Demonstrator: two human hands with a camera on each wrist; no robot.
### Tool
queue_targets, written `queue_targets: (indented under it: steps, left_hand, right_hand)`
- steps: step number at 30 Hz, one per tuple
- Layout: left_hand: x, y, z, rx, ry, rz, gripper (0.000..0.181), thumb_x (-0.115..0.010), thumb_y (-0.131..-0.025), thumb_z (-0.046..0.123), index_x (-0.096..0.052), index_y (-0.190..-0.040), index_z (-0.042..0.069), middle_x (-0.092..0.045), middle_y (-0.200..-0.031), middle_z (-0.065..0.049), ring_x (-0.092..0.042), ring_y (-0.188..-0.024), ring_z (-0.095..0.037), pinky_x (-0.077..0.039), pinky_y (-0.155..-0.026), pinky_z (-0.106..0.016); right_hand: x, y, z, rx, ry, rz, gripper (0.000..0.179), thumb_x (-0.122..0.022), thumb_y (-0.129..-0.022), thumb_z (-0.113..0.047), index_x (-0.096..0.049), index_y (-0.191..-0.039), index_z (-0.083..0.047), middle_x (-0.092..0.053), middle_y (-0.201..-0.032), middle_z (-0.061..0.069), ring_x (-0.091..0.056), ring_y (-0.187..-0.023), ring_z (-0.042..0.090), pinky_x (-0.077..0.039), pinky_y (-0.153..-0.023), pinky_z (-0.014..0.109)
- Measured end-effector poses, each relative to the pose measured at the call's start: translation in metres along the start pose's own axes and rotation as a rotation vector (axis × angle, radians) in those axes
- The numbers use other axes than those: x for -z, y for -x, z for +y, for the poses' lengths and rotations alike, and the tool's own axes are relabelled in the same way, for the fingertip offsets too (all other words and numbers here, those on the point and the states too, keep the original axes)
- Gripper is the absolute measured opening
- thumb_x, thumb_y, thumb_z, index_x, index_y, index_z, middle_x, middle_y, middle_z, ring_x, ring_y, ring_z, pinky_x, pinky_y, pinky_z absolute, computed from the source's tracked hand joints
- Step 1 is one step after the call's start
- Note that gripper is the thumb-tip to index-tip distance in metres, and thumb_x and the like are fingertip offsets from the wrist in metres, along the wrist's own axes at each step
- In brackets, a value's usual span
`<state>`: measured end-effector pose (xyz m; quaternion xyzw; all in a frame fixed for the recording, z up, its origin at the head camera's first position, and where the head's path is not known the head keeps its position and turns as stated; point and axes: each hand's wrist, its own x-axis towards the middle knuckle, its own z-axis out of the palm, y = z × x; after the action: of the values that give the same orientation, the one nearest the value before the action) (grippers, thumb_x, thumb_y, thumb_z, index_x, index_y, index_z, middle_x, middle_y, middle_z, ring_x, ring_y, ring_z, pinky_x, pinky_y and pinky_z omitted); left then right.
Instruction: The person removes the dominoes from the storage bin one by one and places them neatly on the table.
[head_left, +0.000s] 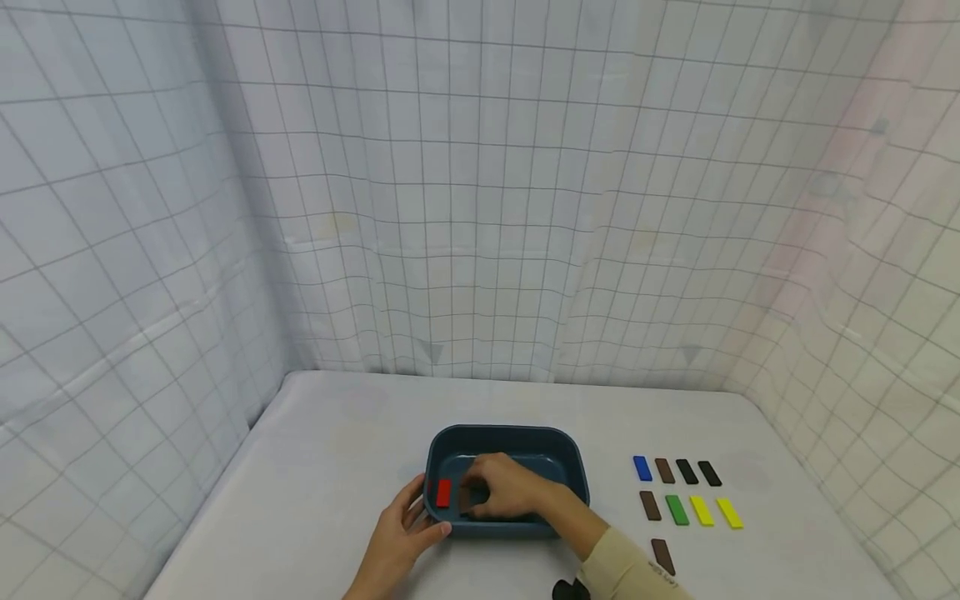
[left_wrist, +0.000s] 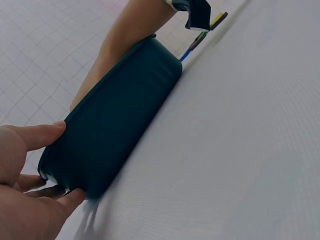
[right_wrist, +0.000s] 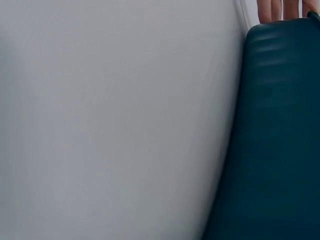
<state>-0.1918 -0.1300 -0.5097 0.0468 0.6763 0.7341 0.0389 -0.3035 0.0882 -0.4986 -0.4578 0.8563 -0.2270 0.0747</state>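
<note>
A dark teal plastic bin (head_left: 517,530) stands on the white table. My left hand (head_left: 401,529) holds its near left corner, thumb at the rim and fingers along the outer side; the left wrist view shows the same hand (left_wrist: 30,175) spread around the bin's end (left_wrist: 115,110). My right hand (head_left: 506,487) reaches down into the bin and pinches a brown block (head_left: 465,498), partly hidden by the fingers. Just left of it, a flat red block (head_left: 444,492) lies on the bin floor. In the right wrist view only the bin's outer wall (right_wrist: 280,130) shows, with left-hand fingertips (right_wrist: 290,11) beyond.
Right of the bin, flat blocks lie in rows: blue (head_left: 642,467), green (head_left: 677,510), two yellow (head_left: 702,511), two black (head_left: 686,471) and several brown (head_left: 650,505). White gridded curtains (head_left: 480,208) enclose the table at the back and sides. A black device (head_left: 570,590) sits by the right sleeve.
</note>
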Motion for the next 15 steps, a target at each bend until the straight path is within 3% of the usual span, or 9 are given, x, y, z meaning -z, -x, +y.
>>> queue_targets:
  steps: [7,15]
  left_hand:
    - [-0.002,0.001,0.003,0.019,-0.031,0.024,0.086,-0.079,-0.091,0.003,-0.026,-0.157,-0.012,-0.023,-0.163,-0.033,-0.031,-0.146,-0.048,-0.052,-0.105,-0.039]
    - [-0.002,0.001,0.001,0.019,-0.031,0.029,0.086,-0.079,-0.090,0.001,-0.026,-0.157,-0.011,-0.023,-0.163,-0.032,-0.031,-0.146,-0.048,-0.052,-0.104,-0.039]
  right_hand:
    - [0.011,0.006,0.005,0.013,-0.053,0.029,0.037,-0.081,-0.084,-0.016,-0.076,-0.119,-0.006,-0.066,-0.107,-0.009,-0.057,-0.094,0.001,-0.052,-0.081,0.015]
    - [0.023,0.017,0.007,-0.031,-0.067,0.055,0.037,-0.080,-0.084,-0.016,-0.075,-0.119,-0.009,-0.062,-0.107,-0.008,-0.058,-0.093,0.003,-0.054,-0.081,0.018]
